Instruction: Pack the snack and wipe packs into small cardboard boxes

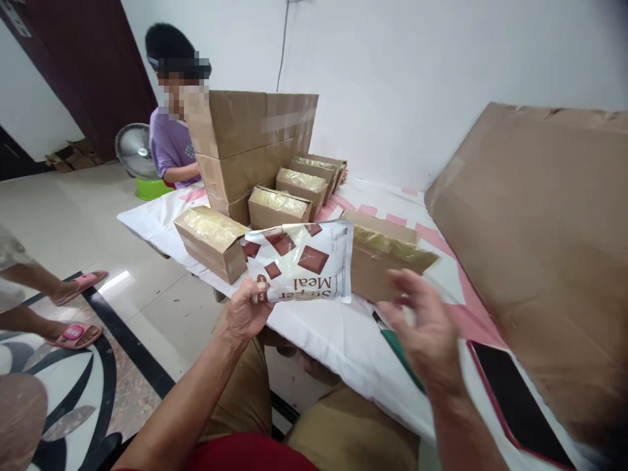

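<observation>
My left hand (248,307) grips the lower left corner of a white pouch (307,261) printed with brown chocolate squares and upside-down lettering. The pouch hangs over the near table edge. My right hand (422,327) is apart from it, fingers spread and slightly blurred, with nothing in them. Behind that hand stands a small cardboard box (367,265) with yellowish tape along its top. Partly under the right hand lies a green-handled cutter (402,360). Just left of the pouch is another taped box (209,239).
Several small taped boxes (279,206) line up beside a stack of larger cartons (245,131). A big carton (540,229) fills the right side, near a phone (520,402). Across the table is a person in a purple shirt (169,144), near a fan (137,150). Another person's sandalled feet (76,333) show left.
</observation>
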The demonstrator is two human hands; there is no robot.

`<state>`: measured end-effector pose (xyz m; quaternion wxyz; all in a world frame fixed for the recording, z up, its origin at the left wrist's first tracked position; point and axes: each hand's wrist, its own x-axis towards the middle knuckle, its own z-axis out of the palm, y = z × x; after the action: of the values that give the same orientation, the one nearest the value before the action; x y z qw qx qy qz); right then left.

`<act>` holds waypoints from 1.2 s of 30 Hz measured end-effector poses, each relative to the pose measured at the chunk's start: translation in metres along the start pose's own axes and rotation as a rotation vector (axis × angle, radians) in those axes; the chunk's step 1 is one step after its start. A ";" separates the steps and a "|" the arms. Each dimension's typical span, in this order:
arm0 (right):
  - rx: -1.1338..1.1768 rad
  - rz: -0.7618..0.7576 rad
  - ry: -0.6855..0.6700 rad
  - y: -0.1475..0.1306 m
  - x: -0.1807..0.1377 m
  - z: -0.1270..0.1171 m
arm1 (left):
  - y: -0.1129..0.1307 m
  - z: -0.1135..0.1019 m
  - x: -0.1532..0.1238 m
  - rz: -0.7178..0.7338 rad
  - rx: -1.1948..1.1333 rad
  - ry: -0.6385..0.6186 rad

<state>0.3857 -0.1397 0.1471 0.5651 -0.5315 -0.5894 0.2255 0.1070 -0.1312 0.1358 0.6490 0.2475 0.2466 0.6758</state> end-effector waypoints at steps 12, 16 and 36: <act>0.494 0.073 -0.030 -0.064 0.028 0.045 | 0.029 0.044 0.041 0.154 0.200 -0.188; 0.481 -0.010 0.061 -0.080 0.043 0.037 | 0.048 0.076 0.060 0.238 0.279 -0.291; 0.306 -0.231 0.018 -0.052 0.086 0.166 | 0.154 0.003 0.143 0.318 0.814 -0.223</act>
<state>0.2338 -0.0255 0.1857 0.6666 -0.3702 -0.6002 0.2414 -0.0121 0.0066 0.2410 0.4096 0.5889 0.3799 0.5841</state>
